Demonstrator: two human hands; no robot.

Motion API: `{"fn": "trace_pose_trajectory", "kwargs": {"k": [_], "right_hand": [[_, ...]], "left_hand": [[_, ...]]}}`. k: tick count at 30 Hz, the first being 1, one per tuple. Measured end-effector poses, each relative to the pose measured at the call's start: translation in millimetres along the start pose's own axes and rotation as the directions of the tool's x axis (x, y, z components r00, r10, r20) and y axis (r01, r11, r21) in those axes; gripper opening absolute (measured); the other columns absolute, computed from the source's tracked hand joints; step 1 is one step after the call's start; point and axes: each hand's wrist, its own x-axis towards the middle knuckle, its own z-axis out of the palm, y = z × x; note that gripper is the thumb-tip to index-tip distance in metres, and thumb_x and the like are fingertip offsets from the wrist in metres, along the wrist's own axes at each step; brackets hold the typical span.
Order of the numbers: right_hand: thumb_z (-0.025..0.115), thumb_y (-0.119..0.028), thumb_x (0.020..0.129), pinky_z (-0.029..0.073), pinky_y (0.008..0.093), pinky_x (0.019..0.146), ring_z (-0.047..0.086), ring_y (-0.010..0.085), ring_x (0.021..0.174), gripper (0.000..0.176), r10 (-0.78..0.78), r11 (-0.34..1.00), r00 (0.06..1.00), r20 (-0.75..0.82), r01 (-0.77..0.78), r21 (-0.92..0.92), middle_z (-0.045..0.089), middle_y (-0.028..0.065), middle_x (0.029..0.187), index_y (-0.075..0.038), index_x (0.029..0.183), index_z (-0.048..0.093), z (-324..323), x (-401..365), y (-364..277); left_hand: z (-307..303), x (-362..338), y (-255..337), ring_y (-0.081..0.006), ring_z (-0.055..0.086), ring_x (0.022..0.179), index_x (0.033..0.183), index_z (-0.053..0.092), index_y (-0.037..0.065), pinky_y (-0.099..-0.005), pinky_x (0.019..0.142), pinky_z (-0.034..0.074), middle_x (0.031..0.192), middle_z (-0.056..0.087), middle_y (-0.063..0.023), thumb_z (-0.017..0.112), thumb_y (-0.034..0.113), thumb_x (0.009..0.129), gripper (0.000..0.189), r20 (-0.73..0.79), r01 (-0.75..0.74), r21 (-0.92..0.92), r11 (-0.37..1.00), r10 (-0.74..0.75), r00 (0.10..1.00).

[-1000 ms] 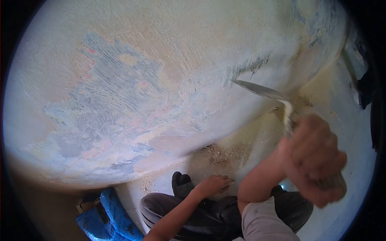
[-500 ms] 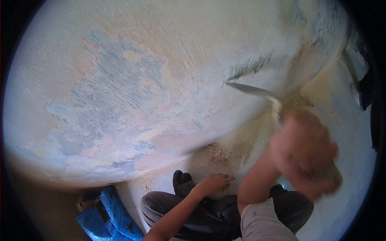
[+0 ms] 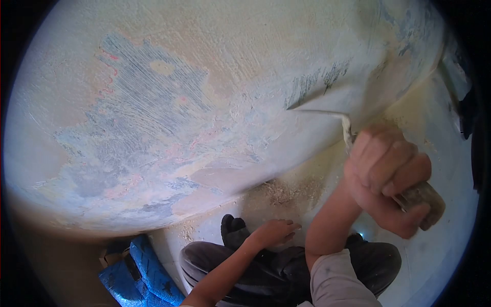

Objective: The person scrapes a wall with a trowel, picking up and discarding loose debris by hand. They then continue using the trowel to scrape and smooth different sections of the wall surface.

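Note:
Fingers wrapped round its handle, my right hand [image 3: 386, 179] grips a trowel [image 3: 346, 128] with a bent neck and a thin blade. The blade's tip meets the wall [image 3: 245, 56] just below some dark scraped streaks. Scratched grey-blue patches and pinkish marks show on the wall's pale surface. My left hand [image 3: 275, 233] hangs over my crossed legs, its fingers stretched out and nothing in them.
Brown crumbs of debris [image 3: 281, 194] lie on the floor [image 3: 424, 256] along the foot of the wall. A blue bag or wrapped bundle [image 3: 148, 273] sits at the lower left. Dark objects [image 3: 468, 112] stand at the right edge.
The trowel blade now looks thinner, seen more edge-on, and its tip is slightly lower on the wall. My right hand has turned a little and is less blurred. My left hand has barely moved.

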Motion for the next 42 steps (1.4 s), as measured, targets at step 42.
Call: {"fn": "trace_pose_trajectory", "kwargs": {"k": [42], "right_hand": [[0.049, -0.055, 0.090, 0.032, 0.0220, 0.049, 0.037, 0.0050, 0.039, 0.045, 0.081, 0.990, 0.997, 0.011, -0.082, 0.116, 0.043, -0.0061, 0.049, -0.019, 0.065, 0.046, 34.0, 28.7, -18.6]], "left_hand": [[11.9, 3.7, -11.5, -0.0360, 0.067, 0.099, 0.130, 0.059, 0.009, -0.0489, 0.084, 0.054, 0.107, 0.066, -0.0149, 0.058, 0.020, 0.094, 0.037, 0.000, 0.006, -0.062, 0.998, -0.006, 1.000]]}}
